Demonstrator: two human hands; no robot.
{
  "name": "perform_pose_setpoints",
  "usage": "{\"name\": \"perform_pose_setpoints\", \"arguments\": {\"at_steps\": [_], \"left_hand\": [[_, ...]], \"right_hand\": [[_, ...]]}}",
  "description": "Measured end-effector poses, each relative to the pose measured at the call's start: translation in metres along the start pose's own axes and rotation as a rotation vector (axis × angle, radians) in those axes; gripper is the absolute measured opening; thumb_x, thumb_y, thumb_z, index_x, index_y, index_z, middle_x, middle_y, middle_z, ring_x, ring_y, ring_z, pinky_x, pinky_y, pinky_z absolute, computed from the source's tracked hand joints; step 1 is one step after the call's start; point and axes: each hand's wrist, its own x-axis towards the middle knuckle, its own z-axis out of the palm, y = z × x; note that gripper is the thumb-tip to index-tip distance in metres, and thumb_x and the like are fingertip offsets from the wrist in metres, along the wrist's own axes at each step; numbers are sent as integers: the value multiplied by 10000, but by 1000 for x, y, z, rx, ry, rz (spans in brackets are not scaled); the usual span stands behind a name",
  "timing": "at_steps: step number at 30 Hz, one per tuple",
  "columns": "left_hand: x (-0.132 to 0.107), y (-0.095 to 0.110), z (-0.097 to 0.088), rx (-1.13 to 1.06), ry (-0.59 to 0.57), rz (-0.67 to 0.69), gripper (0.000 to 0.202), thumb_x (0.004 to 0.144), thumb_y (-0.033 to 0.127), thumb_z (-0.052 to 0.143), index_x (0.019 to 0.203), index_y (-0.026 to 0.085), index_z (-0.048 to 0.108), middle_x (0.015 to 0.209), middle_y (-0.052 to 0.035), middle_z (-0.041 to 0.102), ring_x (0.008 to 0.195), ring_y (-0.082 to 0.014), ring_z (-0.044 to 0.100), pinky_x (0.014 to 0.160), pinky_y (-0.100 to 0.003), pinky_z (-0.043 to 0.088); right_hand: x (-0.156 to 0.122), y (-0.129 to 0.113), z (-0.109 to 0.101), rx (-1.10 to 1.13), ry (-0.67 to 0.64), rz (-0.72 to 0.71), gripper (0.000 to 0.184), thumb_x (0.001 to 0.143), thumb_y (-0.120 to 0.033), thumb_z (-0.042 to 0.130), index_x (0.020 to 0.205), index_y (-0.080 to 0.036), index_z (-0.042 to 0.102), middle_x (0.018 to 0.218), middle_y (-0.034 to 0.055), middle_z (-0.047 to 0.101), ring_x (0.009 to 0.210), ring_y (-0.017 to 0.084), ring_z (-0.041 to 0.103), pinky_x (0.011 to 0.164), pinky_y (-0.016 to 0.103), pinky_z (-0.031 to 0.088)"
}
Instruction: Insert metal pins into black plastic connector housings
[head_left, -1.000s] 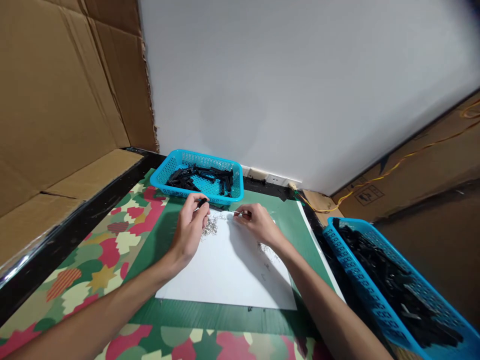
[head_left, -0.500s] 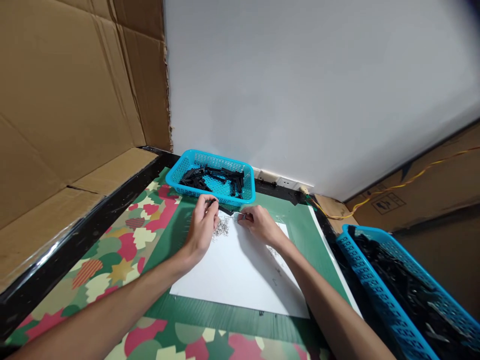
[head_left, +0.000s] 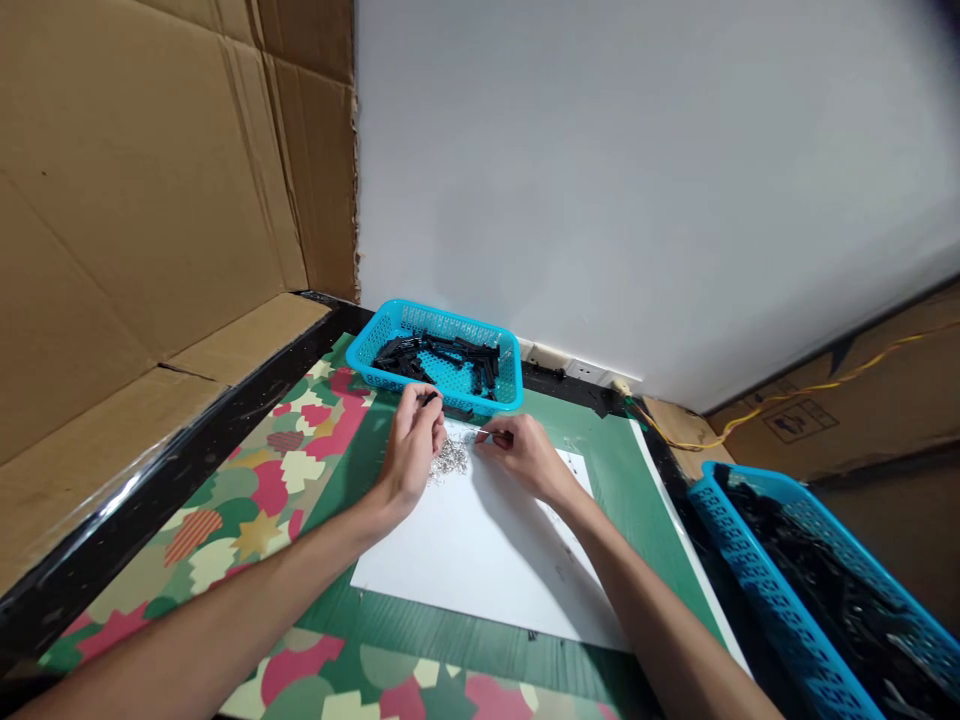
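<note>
My left hand (head_left: 412, 450) is closed around a slim black plastic piece (head_left: 456, 411), whose free end sticks out to the right, just in front of a blue basket. Opposite it, my right hand (head_left: 527, 455) pinches a thin metal tool (head_left: 484, 432) with its tip pointing left. A small gap shows between the tip and the black piece. Below and between the hands, a pile of tiny silvery metal parts (head_left: 450, 457) lies on a white sheet (head_left: 465, 560). The fingers partly hide both held things.
Behind my hands stands the blue basket (head_left: 360, 358) with several black pieces inside. A second blue basket (head_left: 757, 570), full of black parts, is at the right. Cardboard (head_left: 150, 200) walls the left side. Sockets and a yellow cable (head_left: 817, 385) run along the back right.
The whole view has shifted slightly, so the scene sits further right. The black piece lies flatter, and the tool tip, earlier at its end, is now a little apart from it.
</note>
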Motion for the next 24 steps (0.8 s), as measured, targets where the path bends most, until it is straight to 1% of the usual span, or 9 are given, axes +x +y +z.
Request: {"name": "perform_pose_setpoints", "arguments": {"at_steps": [4,8,11,14,18,21,24], "left_hand": [[1,-1,0,-5,10,2,214,964,415,601,1026,241,494,721,66,470,519,-70,421,461,-174,270],[2,-3,0,13,-1,24,218,965,427,596,1017,241,494,720,66,458,520,-77,402,461,-186,269],[3,-6,-1,57,-3,42,211,963,417,602,1022,244,498,725,65,445,530,-86,391,467,-199,272],[4,-10,-3,95,-1,54,206,964,400,617,1042,247,504,717,67,404,552,-96,388,479,-204,290],[6,-17,-6,139,13,58,214,964,401,629,1070,253,516,743,59,413,559,-103,393,480,-210,294],[8,-21,-7,160,8,59,221,961,404,630,1082,253,524,747,57,423,548,-102,395,478,-210,301],[8,-22,-7,192,21,84,220,958,406,631,1074,249,530,746,57,430,547,-103,406,476,-207,315]], "right_hand": [[-1,-5,3,10,-62,12,120,828,-234,737,845,-152,822,597,-48,455,582,117,370,581,264,275],[-1,-6,7,6,-84,2,102,814,-164,686,768,-155,777,602,-45,475,602,121,385,597,265,291],[-1,-4,8,8,-114,-6,113,812,-155,648,759,-155,748,629,-32,522,623,128,405,605,266,296],[-2,-2,8,16,-135,-21,133,820,-147,597,732,-155,696,642,-30,511,638,129,396,603,265,282],[-5,-2,6,23,-115,-15,137,834,-131,556,715,-164,617,655,-32,513,643,126,388,607,266,279],[-7,-3,4,18,-84,-4,133,865,-142,563,757,-163,637,683,-23,555,641,129,423,616,269,288],[-8,-6,2,15,-76,3,109,878,-173,618,847,-157,721,700,-19,574,637,134,446,620,269,302]]}}
